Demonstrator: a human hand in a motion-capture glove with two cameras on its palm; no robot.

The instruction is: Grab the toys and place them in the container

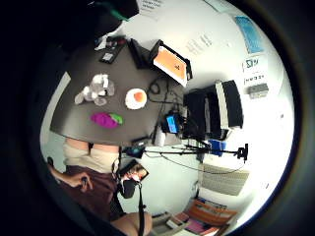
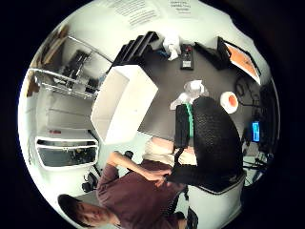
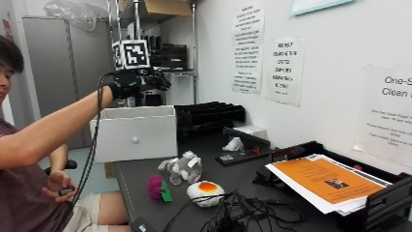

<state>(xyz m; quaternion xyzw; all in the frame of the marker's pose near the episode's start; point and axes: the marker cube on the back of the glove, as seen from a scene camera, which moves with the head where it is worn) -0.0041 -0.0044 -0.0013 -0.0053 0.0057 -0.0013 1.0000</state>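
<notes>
Three toys lie on the dark table (image 3: pixel 241 176): a grey plush animal (image 3: pixel 182 169), a magenta and green toy (image 3: pixel 157 187) and a white fried-egg toy (image 3: pixel 206 192). The white container (image 3: pixel 135 133) stands at the table's left end. My gloved right hand (image 3: pixel 134 82) is raised in the air above the container, fingers relaxed, with nothing seen in it. The little finger side palm view looks down from high on the plush (image 1: pixel 97 88), the egg (image 1: pixel 136 97) and the magenta toy (image 1: pixel 104 119). In the thumb side palm view the container (image 2: pixel 121 102) looks empty, and my thumb hides the magenta toy.
A black tray holding orange paper (image 3: pixel 328 181) sits at the right, with tangled cables (image 3: pixel 244 212) in front of it. Black file trays (image 3: pixel 209 116) and a flat black device (image 3: pixel 241 154) line the wall side. A metal shelf (image 3: pixel 154 48) stands behind the container.
</notes>
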